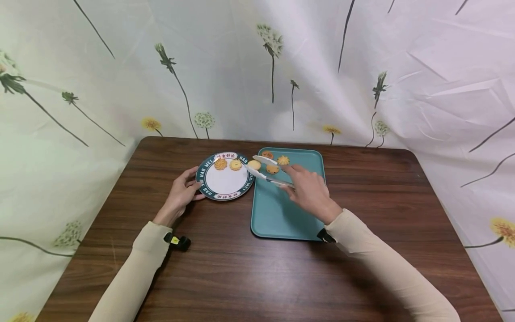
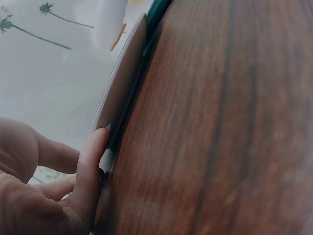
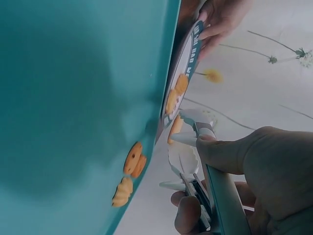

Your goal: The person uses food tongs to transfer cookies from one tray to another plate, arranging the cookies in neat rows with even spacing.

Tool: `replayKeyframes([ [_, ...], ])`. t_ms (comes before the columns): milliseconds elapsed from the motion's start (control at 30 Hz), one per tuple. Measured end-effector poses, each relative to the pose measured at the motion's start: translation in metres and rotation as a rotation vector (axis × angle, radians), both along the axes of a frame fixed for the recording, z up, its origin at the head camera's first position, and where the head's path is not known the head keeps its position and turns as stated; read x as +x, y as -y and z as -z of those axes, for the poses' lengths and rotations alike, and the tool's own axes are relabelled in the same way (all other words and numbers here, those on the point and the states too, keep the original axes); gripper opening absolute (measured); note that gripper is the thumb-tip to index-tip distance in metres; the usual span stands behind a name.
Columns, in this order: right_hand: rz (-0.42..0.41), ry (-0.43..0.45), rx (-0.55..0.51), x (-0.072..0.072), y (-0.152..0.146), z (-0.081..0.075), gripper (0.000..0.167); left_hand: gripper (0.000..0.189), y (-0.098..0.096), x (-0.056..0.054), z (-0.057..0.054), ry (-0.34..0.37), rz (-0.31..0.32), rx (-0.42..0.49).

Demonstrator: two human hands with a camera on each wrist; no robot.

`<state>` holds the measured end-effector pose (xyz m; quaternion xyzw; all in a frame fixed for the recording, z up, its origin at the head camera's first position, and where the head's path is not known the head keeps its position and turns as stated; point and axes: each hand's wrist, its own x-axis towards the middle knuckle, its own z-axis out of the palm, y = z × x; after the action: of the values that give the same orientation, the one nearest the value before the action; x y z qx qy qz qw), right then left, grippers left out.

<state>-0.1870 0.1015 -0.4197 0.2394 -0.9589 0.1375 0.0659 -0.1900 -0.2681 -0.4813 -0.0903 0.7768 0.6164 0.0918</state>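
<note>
My left hand (image 1: 179, 195) grips the left rim of a round white plate (image 1: 225, 182), thumb above and fingers below. The plate has a dark green lettered border. On its far part lie a swirled cookie (image 1: 220, 164) and a second cookie (image 1: 235, 165). With my right hand (image 1: 309, 190) I hold white-tipped metal tongs (image 1: 277, 181). A pale round cookie (image 1: 254, 165) sits between the tong tips, beside the plate's right rim; the right wrist view shows this cookie (image 3: 175, 129) raised off the tray (image 3: 73, 98).
The teal tray (image 1: 277, 214) lies right of the plate, whose right rim overlaps its left edge. At its far end are a brown cookie (image 1: 267, 154), a ridged cookie (image 1: 283, 160) and a dotted cookie (image 1: 272, 169). A flower-printed sheet (image 1: 237, 67) hangs behind the wooden table (image 1: 241, 277).
</note>
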Motion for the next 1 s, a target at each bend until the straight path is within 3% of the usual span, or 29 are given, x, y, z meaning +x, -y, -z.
replayKeyframes([
  [567, -0.065, 0.023, -0.002, 0.008, 0.030, 0.002, 0.058, 0.064, -0.001, -0.001, -0.002, -0.006, -0.004, -0.006],
  [1000, -0.111, 0.017, -0.025, 0.006, 0.046, 0.011, 0.057, 0.063, -0.001, -0.001, 0.001, -0.011, 0.001, 0.000],
])
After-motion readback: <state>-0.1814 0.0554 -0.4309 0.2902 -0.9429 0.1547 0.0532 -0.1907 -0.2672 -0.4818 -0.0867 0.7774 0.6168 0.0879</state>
